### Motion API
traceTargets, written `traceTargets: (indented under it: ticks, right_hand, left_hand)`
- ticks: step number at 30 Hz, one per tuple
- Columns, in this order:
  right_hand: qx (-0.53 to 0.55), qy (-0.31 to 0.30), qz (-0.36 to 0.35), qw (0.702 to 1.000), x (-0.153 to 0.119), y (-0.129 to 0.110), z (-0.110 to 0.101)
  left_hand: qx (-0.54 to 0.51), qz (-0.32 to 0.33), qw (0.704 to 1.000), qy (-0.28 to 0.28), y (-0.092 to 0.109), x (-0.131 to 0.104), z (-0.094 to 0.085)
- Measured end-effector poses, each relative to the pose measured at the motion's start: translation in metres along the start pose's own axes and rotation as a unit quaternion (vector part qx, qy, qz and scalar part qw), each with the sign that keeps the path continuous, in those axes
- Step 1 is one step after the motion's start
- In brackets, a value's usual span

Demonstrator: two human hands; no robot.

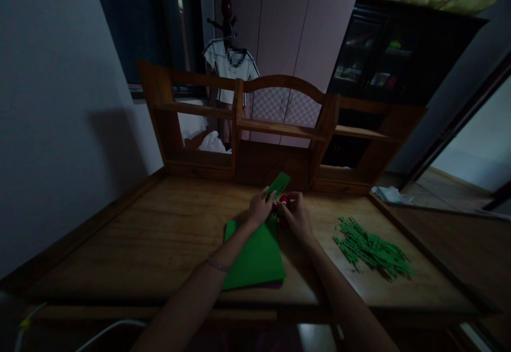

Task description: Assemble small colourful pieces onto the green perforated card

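Observation:
A narrow green paper piece (279, 182) sticks out beyond the fingers of my left hand (261, 206), which grips it. My right hand (297, 218) is closed on a small red and green object (284, 201) with white spots; its exact kind is too dark and small to make out. The two hands almost meet, with the object between them beside the green piece. Below my left wrist lies a stack of green paper sheets (259, 256), partly covered by my left forearm. A loose pile of cut green paper strips (373, 251) lies to the right of my right hand.
The wooden desk (171, 235) has a raised edge on the right and a wooden shelf unit (279, 124) along its back. A white cable (112, 328) hangs by the front left. Behind stand a pale wardrobe (291, 16) and a shirt (223, 70) on a hanger.

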State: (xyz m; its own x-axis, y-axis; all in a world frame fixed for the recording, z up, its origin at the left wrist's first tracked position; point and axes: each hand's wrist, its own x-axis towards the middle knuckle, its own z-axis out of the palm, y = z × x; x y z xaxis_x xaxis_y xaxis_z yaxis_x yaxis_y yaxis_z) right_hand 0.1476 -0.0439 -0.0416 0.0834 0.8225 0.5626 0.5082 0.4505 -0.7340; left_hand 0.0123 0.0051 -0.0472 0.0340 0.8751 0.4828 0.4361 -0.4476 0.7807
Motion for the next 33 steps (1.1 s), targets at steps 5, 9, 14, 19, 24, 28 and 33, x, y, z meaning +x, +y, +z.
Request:
traceTargets:
  ticks: [5,9,14,19,24,28,33]
  right_hand:
    - [0.0,0.001,0.002,1.0,0.0,-0.003,-0.001]
    - [-0.011,-0.011,0.004,1.0,0.0,-0.003,-0.001]
    - [-0.015,-0.017,0.01,1.0,0.0,-0.004,-0.001]
    - [0.011,-0.019,0.026,0.999,0.0,-0.004,-0.002]
    - [0.014,-0.021,0.018,1.0,-0.001,-0.003,-0.001]
    - [0.001,-0.016,0.012,1.0,0.0,-0.004,-0.001]
    - [-0.026,-0.007,0.001,1.0,0.0,-0.007,-0.003]
  left_hand:
    - [0.002,-0.002,1.0,-0.008,0.003,-0.001,-0.002]
    - [0.01,-0.007,1.0,-0.014,-0.001,0.0,0.0]
    - [0.003,0.003,1.0,-0.017,-0.005,0.0,0.003]
    - [0.02,0.018,1.0,-0.01,-0.007,0.0,0.003]
    - [0.025,0.028,0.999,-0.012,-0.01,0.001,0.005]
    - [0.024,0.023,0.999,-0.017,-0.01,0.001,0.005]
    - [0.031,0.012,0.999,-0.03,-0.008,0.0,0.002]
